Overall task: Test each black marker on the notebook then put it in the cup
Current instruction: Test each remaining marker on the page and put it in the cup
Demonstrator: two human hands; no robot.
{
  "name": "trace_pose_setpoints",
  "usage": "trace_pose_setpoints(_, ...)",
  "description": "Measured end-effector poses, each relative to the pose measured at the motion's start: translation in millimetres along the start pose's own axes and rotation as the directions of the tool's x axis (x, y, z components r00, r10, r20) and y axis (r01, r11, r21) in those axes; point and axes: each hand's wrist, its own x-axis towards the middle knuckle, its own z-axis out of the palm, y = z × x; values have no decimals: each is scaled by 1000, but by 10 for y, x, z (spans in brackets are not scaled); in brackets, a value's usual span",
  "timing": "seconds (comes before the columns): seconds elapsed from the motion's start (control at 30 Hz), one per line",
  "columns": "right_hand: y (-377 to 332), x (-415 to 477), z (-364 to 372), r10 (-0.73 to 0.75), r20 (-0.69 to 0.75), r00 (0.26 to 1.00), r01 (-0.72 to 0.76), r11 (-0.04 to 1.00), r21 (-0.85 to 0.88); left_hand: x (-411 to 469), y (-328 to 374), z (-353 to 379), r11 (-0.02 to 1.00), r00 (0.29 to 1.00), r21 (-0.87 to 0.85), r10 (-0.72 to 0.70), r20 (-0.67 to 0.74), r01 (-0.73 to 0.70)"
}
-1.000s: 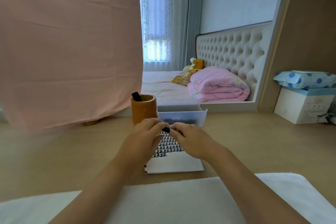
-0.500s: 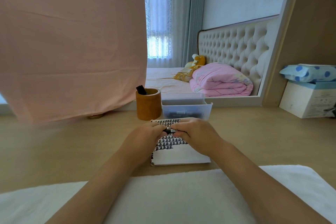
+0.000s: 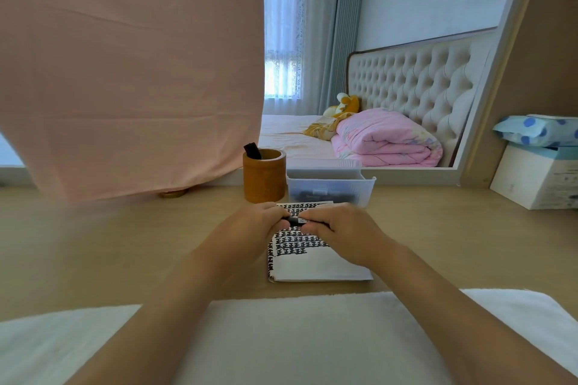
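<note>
Head view: pink cloth (image 3: 125, 72) is hanging across the left half of the scene, reaching down to a wooden desk (image 3: 93, 244). White towel (image 3: 297, 337) is lying along the near edge under both forearms. Notebook (image 3: 312, 269) is lying flat mid-desk, its upper part filled with black marks. Left hand (image 3: 247, 234) and right hand (image 3: 344, 234) are hovering over its far end, fingers curled, each pinching one end of a black marker (image 3: 295, 221) held level between them. Clear bin (image 3: 369, 180) is sitting just behind the notebook, with dark markers inside. Brown cup (image 3: 264, 181) is standing just left of it, a second marker (image 3: 252, 150) leaning inside.
</note>
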Motion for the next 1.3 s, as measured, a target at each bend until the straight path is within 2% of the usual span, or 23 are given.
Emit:
trace_pose_setpoints(0.13,67,9,12,-102,-87,991,91,988,-127,-3,-41,7,976,988,-154,-144,54,151)
trace_pose_setpoints(0.27,192,-45,-58,11,-107,994,-23,993,-114,-102,-278,-49,969,979,-155,-201,-41,193)
trace_pose_setpoints(0.33,227,-66,-22,93,-53,994,-94,995,-26,-145,-423,4,963,966,-127,-249,-73,238)
trace_pose_setpoints(0.43,243,-61,28,192,14,981,-192,971,144,-165,-505,113,946,946,-49,-323,-43,320)
trace_pose_setpoints(0.63,154,-72,13,250,24,968,-243,910,336,-129,-515,236,928,926,-54,-371,-75,368)
trace_pose_setpoints(0.77,92,-79,11,286,24,958,-256,814,521,-70,-472,284,937,934,-54,-350,-74,346)
trace_pose_setpoints(0.9,86,-74,-16,351,87,932,-298,610,734,-64,-391,225,931,931,-95,-360,-63,353)
trace_pose_setpoints(0.97,108,-92,-23,328,77,942,-278,629,726,-59,-299,152,947,944,-112,-313,-100,302)
trace_pose_setpoints(1.03,131,-109,-8,306,35,951,-249,697,673,-68,-177,94,972,971,-121,-214,-104,201)
trace_pose_setpoints(1.07,120,-114,-5,311,33,950,-250,693,676,-82,-116,78,980,982,-130,-162,-96,149)
trace_pose_setpoints(1.23,65,-130,-22,342,167,925,-327,489,809,-164,87,112,995,999,-92,36,-28,-38)
trace_pose_setpoints(1.3,57,-159,-12,361,181,915,-350,486,801,-199,98,152,991,996,-99,86,-18,-88)
